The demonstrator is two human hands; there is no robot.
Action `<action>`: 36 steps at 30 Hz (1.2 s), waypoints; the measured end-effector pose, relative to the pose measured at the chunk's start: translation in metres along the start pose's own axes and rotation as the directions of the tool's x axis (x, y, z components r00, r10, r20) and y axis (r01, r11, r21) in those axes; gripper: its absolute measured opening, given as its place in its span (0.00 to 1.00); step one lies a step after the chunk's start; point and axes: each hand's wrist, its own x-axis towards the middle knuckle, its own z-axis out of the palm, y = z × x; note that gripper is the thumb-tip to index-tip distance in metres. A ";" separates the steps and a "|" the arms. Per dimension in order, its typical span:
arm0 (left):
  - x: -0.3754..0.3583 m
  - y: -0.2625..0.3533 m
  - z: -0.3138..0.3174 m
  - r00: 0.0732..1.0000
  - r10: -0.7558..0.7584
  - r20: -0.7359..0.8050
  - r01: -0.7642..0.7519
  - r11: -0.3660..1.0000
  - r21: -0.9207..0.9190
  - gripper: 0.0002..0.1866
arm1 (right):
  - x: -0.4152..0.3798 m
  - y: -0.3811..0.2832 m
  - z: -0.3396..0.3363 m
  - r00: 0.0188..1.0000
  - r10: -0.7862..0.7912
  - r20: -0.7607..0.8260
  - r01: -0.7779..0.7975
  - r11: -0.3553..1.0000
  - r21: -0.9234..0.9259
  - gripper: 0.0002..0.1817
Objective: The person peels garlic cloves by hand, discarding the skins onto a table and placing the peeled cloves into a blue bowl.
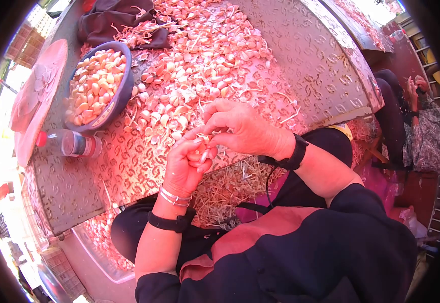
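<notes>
The left hand [187, 161] is curling its fingers around several garlic cloves [194, 155] near the middle of the frame, while the right hand [237, 126] is bringing its thumb and fingertips together beside them; I cannot tell whether it is pinching clove or skin. Both are working above the near edge of the worktop [311, 55], where loose cloves [220, 48] are spreading toward the top. The held cloves are likely light, firm and smooth, turning slippery where bare and bruising under a nail; their rounded sides are offering the best hold, between thumb and fingertip, as dry skin may be flaking off. At upper left, a bowl [127, 92] is holding more cloves, its patterned band showing no legible writing. Below it, a bottle [58, 143] is lying on its side, its blue-and-red label [78, 144] staying too blurred for reading any brand.
</notes>
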 end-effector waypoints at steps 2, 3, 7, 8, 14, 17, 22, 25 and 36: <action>0.000 0.001 0.000 0.999 -0.028 -0.038 0.029 0.999 0.028 0.15 | -0.001 0.000 -0.002 1.000 -0.019 0.001 0.019 0.999 -0.049 0.10; 0.000 0.000 0.000 0.999 -0.028 -0.039 0.029 0.999 0.028 0.15 | -0.001 0.000 -0.003 1.000 -0.013 0.024 0.014 0.998 -0.059 0.10; -0.007 0.000 0.010 0.998 -0.025 -0.052 0.026 1.000 0.010 0.15 | 0.001 0.005 -0.013 0.993 -0.036 0.116 0.032 0.999 0.036 0.13; -0.007 0.003 0.017 0.999 -0.029 -0.043 0.029 1.000 -0.004 0.18 | 0.004 -0.001 -0.016 0.995 -0.048 0.092 0.041 0.996 0.078 0.13; -0.041 0.015 0.084 0.993 -0.028 0.111 0.039 0.994 -0.100 0.14 | 0.015 -0.054 -0.040 0.990 -0.140 -0.033 0.144 0.960 0.240 0.13; -0.060 0.016 0.108 0.984 -0.036 0.174 0.052 0.995 -0.090 0.12 | 0.017 -0.080 -0.055 0.978 -0.190 -0.084 0.206 0.944 0.258 0.15; -0.096 0.015 0.151 0.921 0.050 0.386 -0.047 0.999 -0.017 0.11 | 0.005 -0.116 -0.069 0.955 -0.186 -0.230 0.250 0.923 0.291 0.16; -0.120 0.025 0.177 0.827 -0.042 0.561 0.007 0.998 0.065 0.09 | 0.010 -0.098 -0.063 0.969 0.009 -0.247 0.068 0.951 0.300 0.13; -0.150 0.003 0.186 0.540 0.195 0.819 -0.408 0.912 0.052 0.08 | 0.005 -0.020 -0.019 0.976 0.203 -0.079 -0.196 0.976 0.097 0.10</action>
